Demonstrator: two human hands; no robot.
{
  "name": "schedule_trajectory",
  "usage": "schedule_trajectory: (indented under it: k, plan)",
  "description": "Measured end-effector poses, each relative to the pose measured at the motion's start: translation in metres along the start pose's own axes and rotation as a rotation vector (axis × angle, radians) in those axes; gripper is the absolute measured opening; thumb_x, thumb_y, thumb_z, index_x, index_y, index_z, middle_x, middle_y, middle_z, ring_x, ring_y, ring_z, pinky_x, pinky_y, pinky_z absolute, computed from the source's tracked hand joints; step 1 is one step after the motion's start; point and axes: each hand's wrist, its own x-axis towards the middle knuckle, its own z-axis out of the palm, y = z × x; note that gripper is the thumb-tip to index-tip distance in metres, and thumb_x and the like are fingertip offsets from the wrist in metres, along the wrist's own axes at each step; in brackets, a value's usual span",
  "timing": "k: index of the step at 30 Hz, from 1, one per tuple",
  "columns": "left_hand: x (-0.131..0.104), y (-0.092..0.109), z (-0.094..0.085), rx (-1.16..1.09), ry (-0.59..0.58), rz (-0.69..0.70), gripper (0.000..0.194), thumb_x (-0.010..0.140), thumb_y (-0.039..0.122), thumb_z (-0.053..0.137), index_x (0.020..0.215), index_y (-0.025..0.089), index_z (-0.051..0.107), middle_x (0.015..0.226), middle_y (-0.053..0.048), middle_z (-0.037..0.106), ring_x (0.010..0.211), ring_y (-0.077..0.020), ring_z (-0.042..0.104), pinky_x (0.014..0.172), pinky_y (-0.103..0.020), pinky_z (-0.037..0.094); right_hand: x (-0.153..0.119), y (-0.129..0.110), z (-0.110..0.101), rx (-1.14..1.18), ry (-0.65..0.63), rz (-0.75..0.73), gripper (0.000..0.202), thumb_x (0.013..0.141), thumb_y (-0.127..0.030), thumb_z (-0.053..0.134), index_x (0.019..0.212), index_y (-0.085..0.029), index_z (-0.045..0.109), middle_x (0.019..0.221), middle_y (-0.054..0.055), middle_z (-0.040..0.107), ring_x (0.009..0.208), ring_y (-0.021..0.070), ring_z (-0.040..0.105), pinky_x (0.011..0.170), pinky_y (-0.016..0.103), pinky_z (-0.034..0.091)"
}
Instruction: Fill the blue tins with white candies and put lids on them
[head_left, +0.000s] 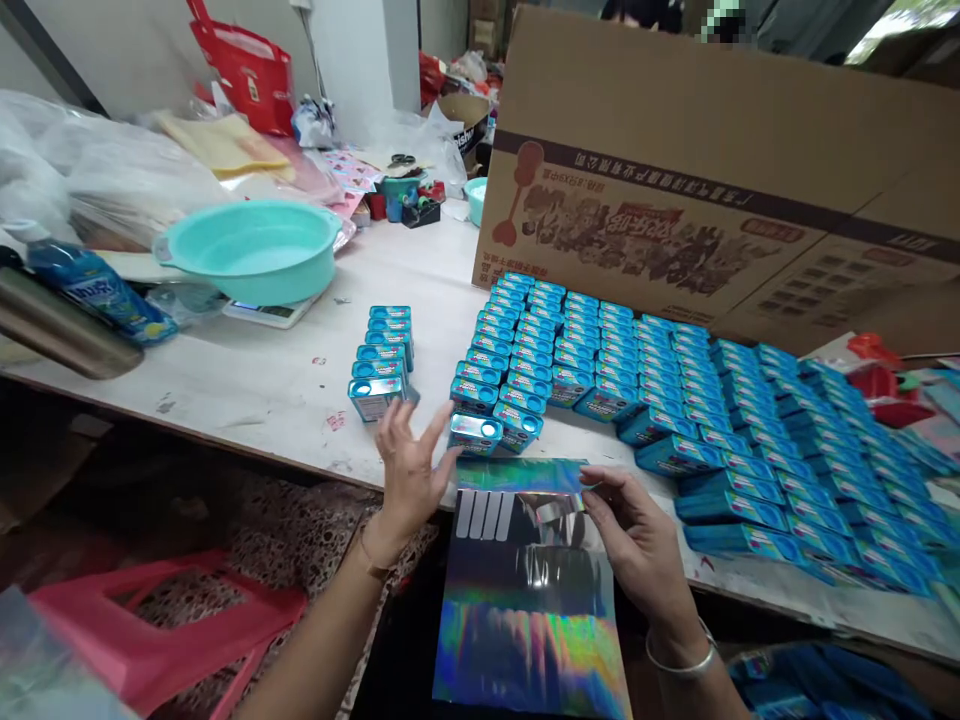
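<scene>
My left hand (409, 470) is open, fingers spread, above the table's front edge. Its fingertips are by the nearest blue tin-like box (375, 398) of a short row; whether they touch it I cannot tell. Right of that hand, another small blue box (475, 434) fronts a longer row. A shiny holographic sheet (532, 640) with several pale sticker strips (485, 515) hangs over the edge towards me. My right hand (630, 540) is closed in a pinch at the sheet's upper right edge. A small shiny bit shows at the fingertips, too unclear to name.
Many blue boxes (750, 440) stand in rows across the right side. Behind them rises a large cardboard carton (675, 180). On the left are a turquoise basin (255, 250), a blue bottle (97, 285) and a metal flask (67, 320). A pink stool (165, 630) stands below.
</scene>
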Motion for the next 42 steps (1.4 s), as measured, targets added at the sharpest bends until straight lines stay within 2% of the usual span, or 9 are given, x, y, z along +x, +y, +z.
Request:
schedule_trajectory:
  k: [5, 14, 20, 25, 30, 33, 36, 39, 42]
  plan:
    - [0.017, 0.008, 0.012, 0.225, -0.201, 0.122, 0.039, 0.079, 0.031, 0.071, 0.118, 0.023, 0.067, 0.133, -0.018, 0.053, 0.141, -0.0422, 0.027, 0.112, -0.071, 0.011, 0.012, -0.003, 0.001, -0.042, 0.019, -0.071, 0.014, 0.091, -0.03, 0.059, 0.101, -0.022, 0.066, 0.089, 0.004, 0.061, 0.077, 0.0159, 0.059, 0.07, 0.027, 0.052]
    - [0.013, -0.005, -0.016, 0.314, -0.081, -0.045, 0.034, 0.078, 0.051, 0.069, 0.084, 0.018, 0.069, 0.11, -0.016, 0.063, 0.131, -0.0414, 0.039, 0.109, -0.075, 0.01, 0.024, -0.001, 0.001, -0.07, -0.029, -0.108, 0.015, 0.091, -0.028, 0.058, 0.102, -0.022, 0.066, 0.092, 0.005, 0.061, 0.075, 0.0148, 0.059, 0.065, 0.026, 0.051]
    - [-0.001, 0.006, -0.03, 0.313, -0.144, -0.043, 0.038, 0.078, 0.056, 0.068, 0.079, 0.017, 0.069, 0.104, -0.015, 0.064, 0.127, -0.0417, 0.043, 0.106, -0.078, 0.011, 0.029, -0.005, 0.008, -0.104, -0.052, -0.158, 0.014, 0.092, -0.026, 0.055, 0.1, -0.023, 0.066, 0.094, 0.005, 0.062, 0.076, 0.015, 0.06, 0.065, 0.025, 0.05]
    - [-0.021, 0.015, -0.04, 0.195, -0.249, 0.055, 0.015, 0.089, 0.029, 0.06, 0.097, 0.026, 0.072, 0.111, -0.01, 0.063, 0.129, -0.0354, 0.045, 0.108, -0.074, 0.019, 0.028, -0.003, 0.003, -0.095, -0.038, -0.142, 0.014, 0.092, -0.027, 0.055, 0.1, -0.023, 0.066, 0.095, 0.005, 0.061, 0.074, 0.0143, 0.06, 0.064, 0.025, 0.05]
    - [0.004, 0.001, -0.049, 0.323, -0.196, 0.116, 0.043, 0.082, 0.021, 0.064, 0.125, 0.026, 0.064, 0.128, -0.015, 0.054, 0.14, -0.0406, 0.03, 0.111, -0.07, 0.019, 0.029, -0.003, -0.006, -0.082, -0.025, -0.115, 0.014, 0.091, -0.028, 0.057, 0.1, -0.023, 0.066, 0.094, 0.005, 0.061, 0.074, 0.0145, 0.059, 0.064, 0.026, 0.05]
    - [0.025, -0.01, -0.046, 0.343, -0.309, 0.238, 0.055, 0.074, 0.018, 0.072, 0.127, 0.031, 0.062, 0.135, -0.013, 0.051, 0.142, -0.0418, 0.027, 0.113, -0.07, 0.015, 0.03, -0.007, -0.006, -0.049, -0.023, -0.078, 0.015, 0.089, -0.031, 0.058, 0.099, -0.022, 0.066, 0.092, 0.004, 0.062, 0.07, 0.0138, 0.058, 0.064, 0.027, 0.05]
    - [0.034, -0.013, -0.034, 0.331, -0.378, 0.315, 0.04, 0.072, 0.022, 0.075, 0.112, 0.027, 0.07, 0.132, -0.014, 0.055, 0.142, -0.0421, 0.028, 0.112, -0.071, 0.014, 0.03, -0.011, -0.005, -0.004, -0.028, -0.021, 0.019, 0.088, -0.035, 0.059, 0.099, -0.021, 0.065, 0.09, 0.005, 0.063, 0.067, 0.0137, 0.058, 0.06, 0.026, 0.051]
    - [0.032, -0.006, -0.017, 0.303, -0.314, 0.282, 0.023, 0.077, 0.037, 0.073, 0.091, 0.019, 0.072, 0.12, -0.017, 0.061, 0.139, -0.0432, 0.033, 0.111, -0.073, 0.012, 0.031, -0.016, -0.001, 0.06, -0.033, 0.032, 0.021, 0.087, -0.036, 0.06, 0.101, -0.021, 0.064, 0.085, 0.004, 0.063, 0.065, 0.0139, 0.058, 0.058, 0.026, 0.051]
    - [0.026, 0.005, -0.005, 0.257, -0.224, 0.181, 0.035, 0.081, 0.051, 0.067, 0.085, 0.016, 0.07, 0.109, -0.017, 0.064, 0.135, -0.0427, 0.038, 0.111, -0.073, 0.012, 0.033, -0.019, 0.006, 0.139, -0.069, 0.049, 0.021, 0.088, -0.034, 0.06, 0.104, -0.021, 0.062, 0.078, 0.002, 0.062, 0.067, 0.0149, 0.061, 0.061, 0.027, 0.053]
